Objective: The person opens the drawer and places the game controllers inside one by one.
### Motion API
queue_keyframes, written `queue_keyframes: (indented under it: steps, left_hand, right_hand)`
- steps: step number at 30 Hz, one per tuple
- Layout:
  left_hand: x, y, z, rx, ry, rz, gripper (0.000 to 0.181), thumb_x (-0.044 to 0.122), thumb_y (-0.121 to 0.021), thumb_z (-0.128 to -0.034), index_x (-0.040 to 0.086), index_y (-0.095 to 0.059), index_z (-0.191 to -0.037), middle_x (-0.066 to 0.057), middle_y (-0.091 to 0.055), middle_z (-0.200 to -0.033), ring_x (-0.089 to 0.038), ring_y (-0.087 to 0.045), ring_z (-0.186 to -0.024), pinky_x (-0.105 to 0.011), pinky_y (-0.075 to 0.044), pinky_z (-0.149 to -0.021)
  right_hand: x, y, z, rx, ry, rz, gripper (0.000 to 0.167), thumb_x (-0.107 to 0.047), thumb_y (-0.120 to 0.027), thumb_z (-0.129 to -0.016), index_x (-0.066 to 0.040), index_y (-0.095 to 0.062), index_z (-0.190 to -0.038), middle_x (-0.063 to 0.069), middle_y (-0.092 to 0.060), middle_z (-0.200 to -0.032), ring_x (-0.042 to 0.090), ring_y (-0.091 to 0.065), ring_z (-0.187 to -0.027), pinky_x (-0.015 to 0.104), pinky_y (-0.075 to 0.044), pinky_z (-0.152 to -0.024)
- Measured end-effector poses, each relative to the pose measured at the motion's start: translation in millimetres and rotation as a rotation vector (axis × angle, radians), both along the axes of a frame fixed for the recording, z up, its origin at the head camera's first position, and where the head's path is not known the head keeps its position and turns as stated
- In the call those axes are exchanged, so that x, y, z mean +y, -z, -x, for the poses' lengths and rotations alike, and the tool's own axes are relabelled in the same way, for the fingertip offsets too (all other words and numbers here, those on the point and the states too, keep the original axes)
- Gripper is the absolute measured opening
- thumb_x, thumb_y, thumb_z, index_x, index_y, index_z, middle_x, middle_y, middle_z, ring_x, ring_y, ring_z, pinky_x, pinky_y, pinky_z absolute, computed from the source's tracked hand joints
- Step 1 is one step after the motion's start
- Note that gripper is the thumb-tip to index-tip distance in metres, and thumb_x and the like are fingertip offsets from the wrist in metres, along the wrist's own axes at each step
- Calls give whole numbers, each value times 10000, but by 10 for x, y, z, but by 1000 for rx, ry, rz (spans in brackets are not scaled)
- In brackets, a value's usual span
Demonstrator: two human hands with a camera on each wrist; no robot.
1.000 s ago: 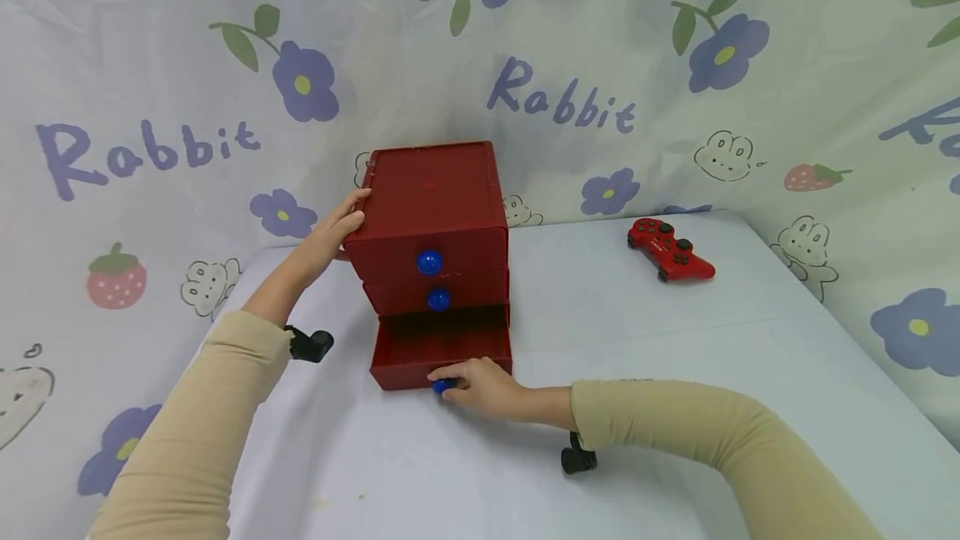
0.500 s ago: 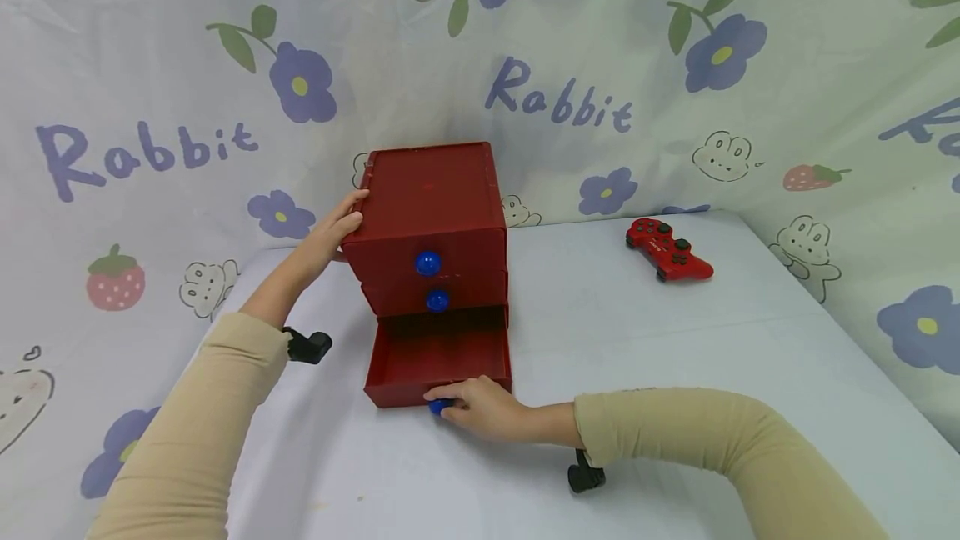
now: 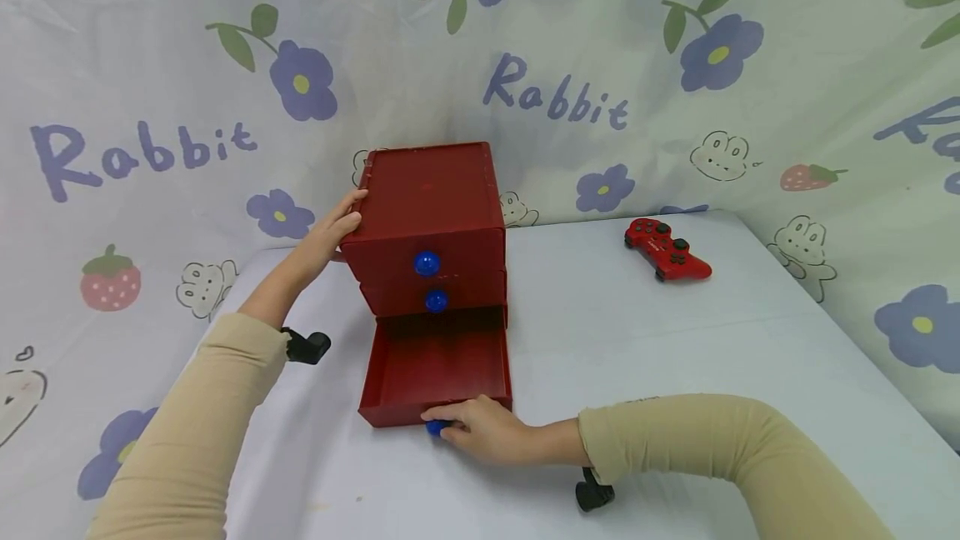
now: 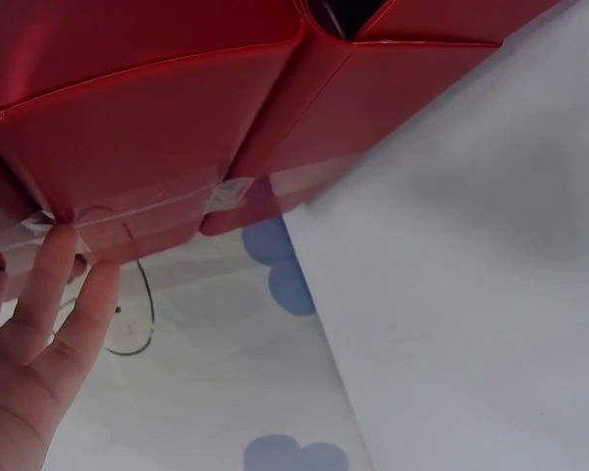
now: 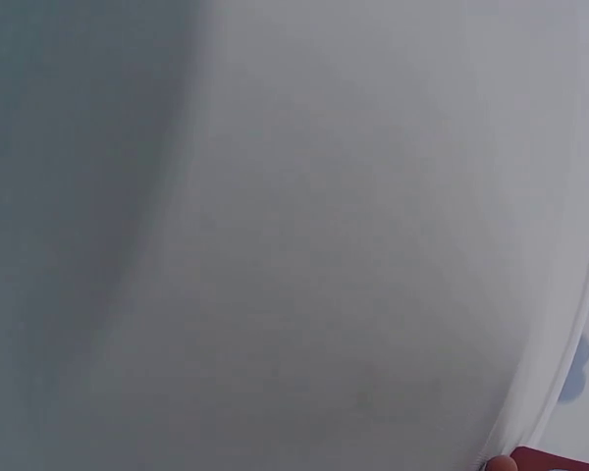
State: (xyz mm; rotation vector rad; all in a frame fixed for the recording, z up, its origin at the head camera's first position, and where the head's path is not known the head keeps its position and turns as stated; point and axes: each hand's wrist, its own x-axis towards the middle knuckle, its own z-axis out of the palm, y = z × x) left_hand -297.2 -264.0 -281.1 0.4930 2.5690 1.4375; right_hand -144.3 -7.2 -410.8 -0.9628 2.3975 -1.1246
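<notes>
A red drawer cabinet (image 3: 427, 190) stands on the white table, its two upper drawers closed, each with a blue knob (image 3: 427, 263). The bottom drawer (image 3: 442, 365) is pulled far out and looks empty. My right hand (image 3: 491, 432) pinches that drawer's blue knob (image 3: 437, 427) between thumb and fingers. My left hand (image 3: 322, 240) rests with extended fingers against the cabinet's left side. In the left wrist view, spread fingers of the left hand (image 4: 39, 343) touch the red side wall (image 4: 147, 128). Only a fingertip (image 5: 502, 463) shows in the right wrist view.
A red game controller (image 3: 666, 250) lies at the back right of the white table (image 3: 615, 340). Behind the cabinet hangs a patterned cloth (image 3: 420, 65) with flowers and rabbits. A black wrist camera (image 3: 307, 347) juts from the left cuff, another (image 3: 594, 492) from the right.
The bottom drawer has slid farther out toward the table's front, with my right hand moving along on its knob. My left hand has stayed at the cabinet's side.
</notes>
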Motion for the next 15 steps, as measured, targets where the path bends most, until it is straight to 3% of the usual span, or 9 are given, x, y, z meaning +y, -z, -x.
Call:
queue_keyframes:
  steps: [4, 8, 13, 15]
  left_hand:
    - [-9, 1, 0, 3, 1, 3, 591, 426, -262, -950, 251, -55, -1474, -131, -83, -1518, -430, -299, -1269, -632, -324, -912]
    - [-14, 5, 6, 5, 4, 3, 592, 433, -266, -949, 251, -62, -1474, -130, -86, -1518, -432, -305, -1264, -633, -326, -910]
    - [-16, 19, 26, 10, 9, 9, 599, 443, -268, -948, 244, -63, -1474, -134, -87, -1516, -435, -301, -1264, -636, -324, -908]
    - [-14, 22, 27, 8, 9, 9, 599, 445, -268, -947, 244, -63, -1473, -134, -91, -1514, -433, -300, -1265, -636, -322, -910]
  right_hand:
    - [-4, -2, -22, 8, -7, -17, 341, -94, -595, -877, -137, -606, -1216, -72, -495, -564, 11, -337, -442, 112, -317, -474]
    - [-7, 3, -37, 19, -13, -48, 347, -120, -604, -875, -155, -603, -1220, -76, -653, -783, 7, -372, -500, 118, -334, -511]
    - [-1, -15, -53, 12, -22, -76, 359, -158, -614, -873, -179, -593, -1230, -92, -663, -1022, -13, -440, -650, 125, -363, -590]
    - [4, -28, -51, -13, -38, -73, 369, -162, -611, -875, -173, -581, -1242, -99, -661, -943, -12, -436, -637, 123, -365, -576]
